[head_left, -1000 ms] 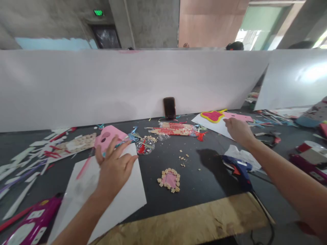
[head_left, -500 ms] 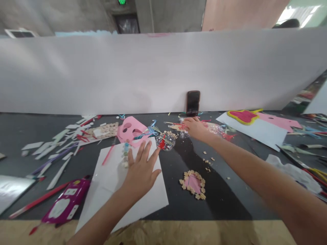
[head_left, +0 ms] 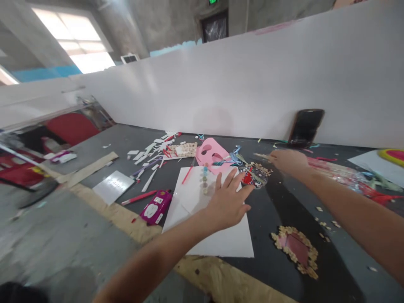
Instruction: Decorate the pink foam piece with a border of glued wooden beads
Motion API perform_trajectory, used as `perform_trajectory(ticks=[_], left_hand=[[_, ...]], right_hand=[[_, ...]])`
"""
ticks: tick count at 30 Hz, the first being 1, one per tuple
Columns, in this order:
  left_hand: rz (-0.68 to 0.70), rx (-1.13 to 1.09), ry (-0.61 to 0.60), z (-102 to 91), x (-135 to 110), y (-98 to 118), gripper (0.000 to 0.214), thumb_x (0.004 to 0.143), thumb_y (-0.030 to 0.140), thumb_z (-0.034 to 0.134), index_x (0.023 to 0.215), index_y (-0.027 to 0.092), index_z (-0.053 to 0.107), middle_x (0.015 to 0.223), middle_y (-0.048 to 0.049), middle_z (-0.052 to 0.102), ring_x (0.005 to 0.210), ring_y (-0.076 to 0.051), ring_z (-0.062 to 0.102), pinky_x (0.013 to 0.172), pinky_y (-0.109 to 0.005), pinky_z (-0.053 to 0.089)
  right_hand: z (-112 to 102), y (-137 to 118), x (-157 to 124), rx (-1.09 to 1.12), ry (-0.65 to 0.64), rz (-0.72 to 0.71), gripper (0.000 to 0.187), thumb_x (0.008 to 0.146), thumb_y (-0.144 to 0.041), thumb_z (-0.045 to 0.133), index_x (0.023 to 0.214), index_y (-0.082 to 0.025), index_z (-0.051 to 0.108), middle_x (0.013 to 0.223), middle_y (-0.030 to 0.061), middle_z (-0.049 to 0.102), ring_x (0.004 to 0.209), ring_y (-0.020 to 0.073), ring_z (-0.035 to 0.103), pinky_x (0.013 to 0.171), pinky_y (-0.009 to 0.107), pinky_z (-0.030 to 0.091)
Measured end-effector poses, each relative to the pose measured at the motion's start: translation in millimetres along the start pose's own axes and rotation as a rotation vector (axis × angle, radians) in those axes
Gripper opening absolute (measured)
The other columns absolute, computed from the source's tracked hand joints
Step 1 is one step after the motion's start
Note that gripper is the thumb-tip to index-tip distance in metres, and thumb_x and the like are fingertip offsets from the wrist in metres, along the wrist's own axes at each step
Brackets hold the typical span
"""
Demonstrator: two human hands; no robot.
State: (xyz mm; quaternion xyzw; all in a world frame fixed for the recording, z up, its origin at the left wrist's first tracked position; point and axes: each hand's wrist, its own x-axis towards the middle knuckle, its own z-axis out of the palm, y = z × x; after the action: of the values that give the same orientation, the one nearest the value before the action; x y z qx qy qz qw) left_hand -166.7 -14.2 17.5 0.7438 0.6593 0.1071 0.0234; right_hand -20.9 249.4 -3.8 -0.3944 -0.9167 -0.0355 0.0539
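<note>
My left hand lies with fingers spread over a white sheet of paper. A column of small blue, green and pale beads sits on the sheet beside its fingertips. My right hand, blurred, is closed near the back of the table, and a thin pale stick juts left from its fingers. Left of that hand are small tan pieces and a clear dish with red and silvery bits. A pink mask-like cutout touches the paper's far edge.
A pink shape rimmed with tan pieces lies in front. A phone leans against the white partition. To the left are a purple case, a red pen, white strips and a silvery plate.
The view has swung left, bringing the floor and windows into sight. My right hand has moved left from the pile of sticks, with a pale stick in its fingers. My left hand stays on the paper.
</note>
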Motion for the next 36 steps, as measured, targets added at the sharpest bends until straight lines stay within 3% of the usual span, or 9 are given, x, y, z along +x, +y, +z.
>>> perform_trajectory(ticks=[4,8,10,14,17,25,31,33,36], left_hand=[[0.016,-0.058,0.090,6.9,33.2,1.1,0.049,0.089,0.038,0.048,0.135,0.025,0.043,0.151,-0.0114,0.034,0.142,-0.029,0.019,0.113,-0.056,0.016],[-0.003,-0.112,0.207,12.1,76.8,10.9,0.052,0.091,0.030,0.043,0.140,0.018,0.035,0.152,-0.0121,0.032,0.141,-0.028,0.024,0.113,-0.049,0.020],[-0.017,-0.080,0.229,11.6,97.6,17.3,0.050,0.092,0.026,0.040,0.141,0.016,0.035,0.153,-0.0122,0.030,0.141,-0.027,0.023,0.113,-0.047,0.019],[-0.049,-0.056,0.157,9.0,128.8,21.1,0.036,0.094,0.023,0.037,0.128,0.018,0.050,0.128,-0.0123,0.061,0.126,-0.026,0.048,0.109,-0.050,0.024],[-0.059,-0.088,0.109,8.8,140.8,15.8,0.029,0.093,0.025,0.038,0.109,0.022,0.062,0.102,-0.0075,0.072,0.101,-0.023,0.064,0.092,-0.037,0.041],[-0.121,-0.192,0.183,1.4,138.6,-9.3,0.030,0.087,0.030,0.043,0.097,0.025,0.070,0.096,-0.0023,0.074,0.088,-0.020,0.066,0.073,-0.027,0.044],[-0.269,-0.232,0.288,-22.0,106.9,-50.4,0.032,0.083,0.031,0.041,0.095,0.021,0.068,0.084,-0.0022,0.072,0.073,-0.017,0.062,0.064,-0.024,0.043],[-0.275,-0.254,0.303,-28.2,91.9,-55.3,0.033,0.083,0.032,0.040,0.095,0.020,0.067,0.082,-0.0014,0.071,0.071,-0.017,0.062,0.064,-0.024,0.043],[-0.316,-0.261,0.380,-31.7,73.2,-51.9,0.030,0.081,0.036,0.043,0.089,0.021,0.068,0.079,-0.0001,0.070,0.072,-0.017,0.062,0.065,-0.025,0.044]], right_hand=[[-17.0,6.2,-6.1,0.027,0.028,0.010,0.032,0.090,-0.041,0.047,0.080,-0.021,0.071,0.079,0.0141,0.071,0.083,0.0265,0.067,0.072,0.038,0.046],[-28.2,2.5,-18.3,0.111,0.099,-0.105,0.027,0.091,-0.027,0.043,0.096,-0.021,0.069,0.104,0.0084,0.070,0.099,0.0213,0.062,0.084,0.031,0.044],[-31.1,-1.1,-26.1,0.138,0.123,-0.120,0.026,0.089,-0.022,0.044,0.096,-0.019,0.068,0.101,0.0096,0.070,0.095,0.0206,0.063,0.082,0.029,0.045],[-35.5,-4.5,-39.8,0.188,0.136,-0.133,0.021,0.088,-0.020,0.046,0.093,-0.017,0.066,0.095,0.0084,0.070,0.089,0.0191,0.063,0.078,0.027,0.046],[-39.9,1.1,-46.0,0.224,0.147,-0.112,0.027,0.092,-0.021,0.039,0.109,-0.018,0.060,0.104,0.0067,0.069,0.091,0.0160,0.063,0.079,0.026,0.047],[-21.1,35.2,-70.2,0.138,0.000,-0.042,0.026,0.088,-0.032,0.059,0.110,-0.018,0.061,0.112,0.0087,0.063,0.098,0.0200,0.061,0.085,0.037,0.050],[-23.2,24.3,-84.0,0.162,0.146,0.035,0.034,0.093,-0.022,0.045,0.125,-0.014,0.054,0.131,0.0181,0.054,0.124,0.0306,0.044,0.099,0.052,0.037],[-36.3,9.3,-89.5,0.193,0.200,-0.010,0.040,0.095,-0.021,0.037,0.134,-0.016,0.047,0.137,0.0138,0.051,0.129,0.0276,0.039,0.103,0.048,0.033],[-56.6,-12.4,-98.7,0.228,0.165,-0.115,0.040,0.095,-0.018,0.033,0.132,-0.022,0.049,0.126,0.0045,0.061,0.110,0.0157,0.056,0.091,0.029,0.043]])
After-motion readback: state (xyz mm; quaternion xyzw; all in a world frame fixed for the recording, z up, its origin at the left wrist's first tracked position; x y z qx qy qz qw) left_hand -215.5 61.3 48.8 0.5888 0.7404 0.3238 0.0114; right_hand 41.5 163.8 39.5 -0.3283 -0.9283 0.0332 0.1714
